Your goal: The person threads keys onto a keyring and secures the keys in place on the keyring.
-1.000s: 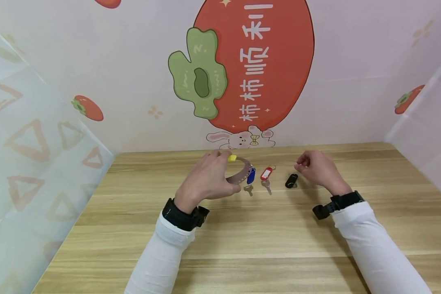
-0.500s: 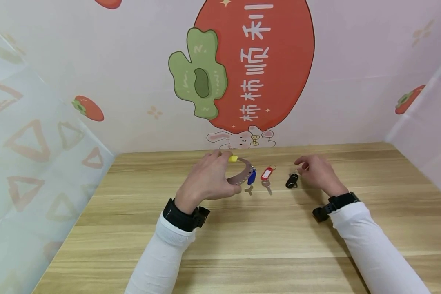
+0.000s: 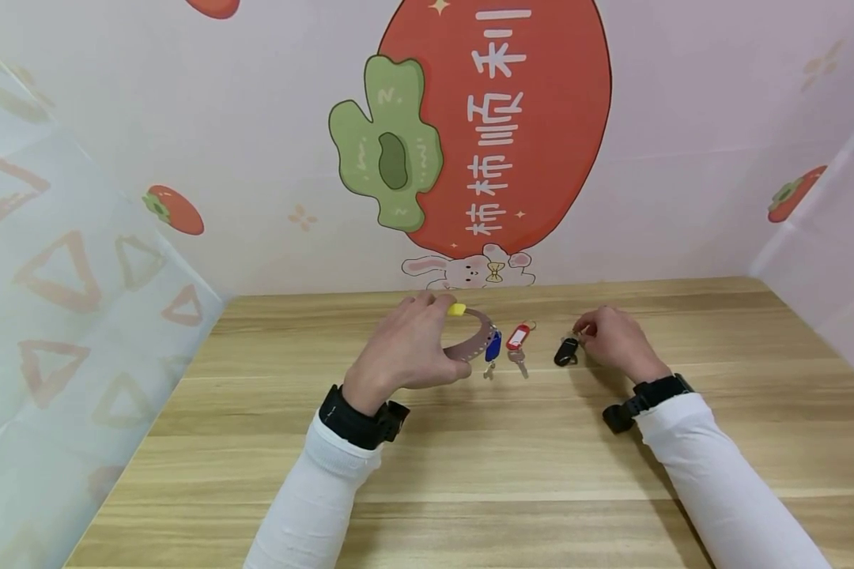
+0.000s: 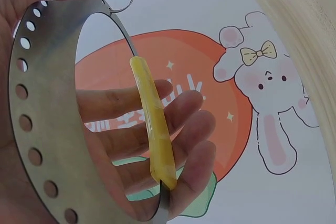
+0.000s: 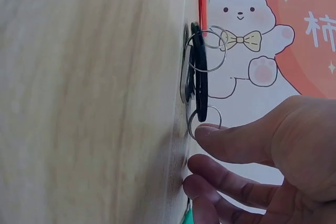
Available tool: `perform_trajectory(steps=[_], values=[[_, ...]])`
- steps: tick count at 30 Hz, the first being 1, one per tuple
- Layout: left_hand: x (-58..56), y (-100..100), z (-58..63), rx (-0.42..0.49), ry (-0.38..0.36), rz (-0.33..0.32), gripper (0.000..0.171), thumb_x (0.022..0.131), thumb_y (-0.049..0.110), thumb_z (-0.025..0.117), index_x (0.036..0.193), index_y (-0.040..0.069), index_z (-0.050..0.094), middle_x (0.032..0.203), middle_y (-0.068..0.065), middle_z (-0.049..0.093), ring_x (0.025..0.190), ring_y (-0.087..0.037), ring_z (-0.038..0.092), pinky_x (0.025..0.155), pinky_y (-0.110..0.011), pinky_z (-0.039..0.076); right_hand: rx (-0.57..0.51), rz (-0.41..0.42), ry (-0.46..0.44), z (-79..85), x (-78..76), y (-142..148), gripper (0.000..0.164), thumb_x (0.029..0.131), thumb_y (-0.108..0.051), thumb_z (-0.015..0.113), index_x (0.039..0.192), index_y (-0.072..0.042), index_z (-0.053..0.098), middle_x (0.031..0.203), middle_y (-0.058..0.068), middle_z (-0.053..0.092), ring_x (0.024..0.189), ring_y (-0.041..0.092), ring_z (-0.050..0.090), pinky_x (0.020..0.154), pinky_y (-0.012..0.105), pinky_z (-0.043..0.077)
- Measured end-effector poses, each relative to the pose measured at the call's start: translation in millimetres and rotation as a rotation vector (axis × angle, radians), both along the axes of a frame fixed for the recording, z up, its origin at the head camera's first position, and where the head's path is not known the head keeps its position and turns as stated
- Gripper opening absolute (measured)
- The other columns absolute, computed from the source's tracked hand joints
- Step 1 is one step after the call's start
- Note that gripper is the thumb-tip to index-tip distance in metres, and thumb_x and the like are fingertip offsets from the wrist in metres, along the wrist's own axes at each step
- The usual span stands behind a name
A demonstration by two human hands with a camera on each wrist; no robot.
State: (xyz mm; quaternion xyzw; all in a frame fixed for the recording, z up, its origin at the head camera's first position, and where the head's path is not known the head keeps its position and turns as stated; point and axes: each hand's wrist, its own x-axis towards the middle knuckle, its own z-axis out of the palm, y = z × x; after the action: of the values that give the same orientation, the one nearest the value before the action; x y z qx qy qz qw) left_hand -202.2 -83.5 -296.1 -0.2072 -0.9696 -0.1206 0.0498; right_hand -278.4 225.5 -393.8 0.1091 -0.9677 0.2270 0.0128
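Note:
My left hand (image 3: 409,348) grips a round metal key holder (image 4: 44,108) with a row of holes along its band and a yellow grip (image 4: 153,129). A blue key tag (image 3: 493,346) hangs from its right side, with a key below. Over to the right, my right hand (image 3: 617,340) pinches a thin split ring (image 5: 191,131) at one end of a black key tag (image 3: 566,352). In the right wrist view another ring shows at the tag's far end. A red key tag (image 3: 518,337) with its key (image 3: 518,363) lies between the hands.
The wooden table (image 3: 512,458) runs back to a wall (image 3: 270,158) printed with a large persimmon and a rabbit. Printed side panels (image 3: 64,316) stand left and right. The red tag lies close beside the blue one.
My right hand has come down a little and its fingers have closed on the black tag's ring. The key holder has shifted slightly right, its blue tag and key swinging along.

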Motion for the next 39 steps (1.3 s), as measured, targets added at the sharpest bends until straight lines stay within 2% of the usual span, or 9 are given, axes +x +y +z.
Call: perform_trajectory(steps=[4, 9, 13, 22, 27, 30, 39], values=[[0.4, 1, 0.0, 0.002, 0.005, -0.005, 0.072, 0.063, 0.047, 0.067, 0.123, 0.01, 0.05, 0.109, -0.003, 0.05, 0.091, -0.016, 0.046, 0.076, -0.033, 0.043, -0.007, -0.004, 0.012, 0.3, 0.6, 0, 0.015, 0.082, -0.009, 0.059, 0.094, -0.005, 0.066, 0.085, 0.008, 0.06, 0.081, 0.026, 0.054, 0.07, 0.041, 0.04], [0.5, 1, 0.3, 0.007, 0.005, -0.007, 0.072, 0.063, 0.047, 0.067, 0.123, 0.01, 0.051, 0.109, -0.004, 0.05, 0.092, -0.016, 0.046, 0.077, -0.034, 0.043, -0.036, 0.005, 0.037, 4.0, 2.3, -2, 0.013, 0.081, -0.008, 0.059, 0.092, -0.006, 0.066, 0.084, 0.007, 0.06, 0.079, 0.024, 0.053, 0.069, 0.04, 0.04], [0.8, 0, 0.7, 0.008, 0.004, -0.006, 0.073, 0.063, 0.047, 0.067, 0.124, 0.01, 0.05, 0.111, -0.004, 0.05, 0.094, -0.017, 0.046, 0.08, -0.034, 0.042, -0.066, 0.025, 0.091, 9.7, 3.9, -5, 0.014, 0.081, -0.005, 0.058, 0.092, -0.006, 0.066, 0.083, 0.006, 0.061, 0.078, 0.023, 0.054, 0.067, 0.038, 0.042], [1.0, 0, 1.1, 0.008, 0.002, -0.002, 0.075, 0.063, 0.046, 0.067, 0.126, 0.01, 0.049, 0.113, -0.004, 0.05, 0.097, -0.017, 0.046, 0.081, -0.035, 0.042, -0.114, 0.056, 0.222, 25.3, 7.8, -14, 0.012, 0.087, -0.012, 0.057, 0.092, -0.009, 0.067, 0.083, 0.002, 0.064, 0.072, 0.018, 0.056, 0.064, 0.034, 0.042], [0.8, -1, 0.7, 0.012, 0.002, 0.001, 0.074, 0.063, 0.046, 0.067, 0.126, 0.01, 0.049, 0.109, -0.003, 0.05, 0.094, -0.017, 0.046, 0.078, -0.034, 0.042, -0.159, 0.07, 0.34, 36.4, 14.9, -23, 0.01, 0.085, -0.009, 0.059, 0.089, -0.01, 0.068, 0.082, 0.002, 0.065, 0.07, 0.017, 0.057, 0.062, 0.034, 0.043], [0.2, 0, 0.5, 0.011, 0.004, 0.008, 0.075, 0.064, 0.046, 0.067, 0.126, 0.01, 0.048, 0.108, -0.003, 0.05, 0.094, -0.017, 0.046, 0.078, -0.035, 0.042, -0.201, 0.072, 0.374, 43.4, 20.0, -28, 0.01, 0.084, -0.009, 0.06, 0.089, -0.012, 0.068, 0.085, 0.002, 0.064, 0.07, 0.016, 0.057, 0.062, 0.034, 0.043], [-2.1, 0, -1.6, -0.001, 0.047, 0.022, 0.078, 0.062, 0.047, 0.068, 0.128, 0.008, 0.048, 0.104, -0.002, 0.048, 0.091, -0.017, 0.044, 0.074, -0.033, 0.041, -0.27, 0.093, 0.386, 66.6, 41.8, -45, 0.008, 0.082, -0.012, 0.064, 0.09, -0.013, 0.067, 0.082, -0.002, 0.064, 0.067, 0.013, 0.057, 0.06, 0.031, 0.045]])
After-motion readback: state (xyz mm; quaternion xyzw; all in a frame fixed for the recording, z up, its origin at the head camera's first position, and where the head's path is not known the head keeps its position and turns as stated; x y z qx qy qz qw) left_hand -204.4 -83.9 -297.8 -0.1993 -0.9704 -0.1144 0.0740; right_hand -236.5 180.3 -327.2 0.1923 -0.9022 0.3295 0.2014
